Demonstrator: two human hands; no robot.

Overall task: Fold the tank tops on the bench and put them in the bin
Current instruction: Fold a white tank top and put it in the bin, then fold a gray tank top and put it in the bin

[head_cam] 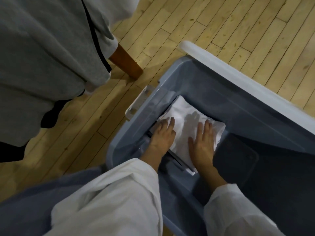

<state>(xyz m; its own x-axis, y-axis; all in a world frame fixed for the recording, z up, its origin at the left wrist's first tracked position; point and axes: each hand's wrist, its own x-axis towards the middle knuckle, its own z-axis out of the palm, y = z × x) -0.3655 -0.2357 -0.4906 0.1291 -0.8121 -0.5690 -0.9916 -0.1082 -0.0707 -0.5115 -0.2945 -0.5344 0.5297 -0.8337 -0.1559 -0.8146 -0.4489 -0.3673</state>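
The floor (221, 23) is pale wooden boarding. At the far left a bench (126, 63) is located, its brown wood showing below a draped grey cloth (51, 57). No tank tops can be made out on it from this angle.

To the right of the bench, a blue-grey bin (255, 103) is set on the floor. A white latch (138, 103) is fitted to its left rim, and a white lid (238, 72) lies along its far-right side.

A folded white tank top (184, 116) is seated in the far-left corner of the bin. Edges of further layers are visible beneath it on the near side, and dark bin floor is visible to its right. Its long axis is judged to run near to far, roughly in line with the forearms.

The left hand (162, 135) is laid flat on the left edge of the tank top, fingers straight and pointing far. The right hand (202, 143) is laid flat on the right half in the same manner. Nothing is gripped by either hand. The garment is pressed down, not held. White sleeves (119, 193) cover both forearms.

The placing step is judged almost complete. The tank top lies directly under both palms, so release calls only for a straight lift. The left hand is nearer the bench.
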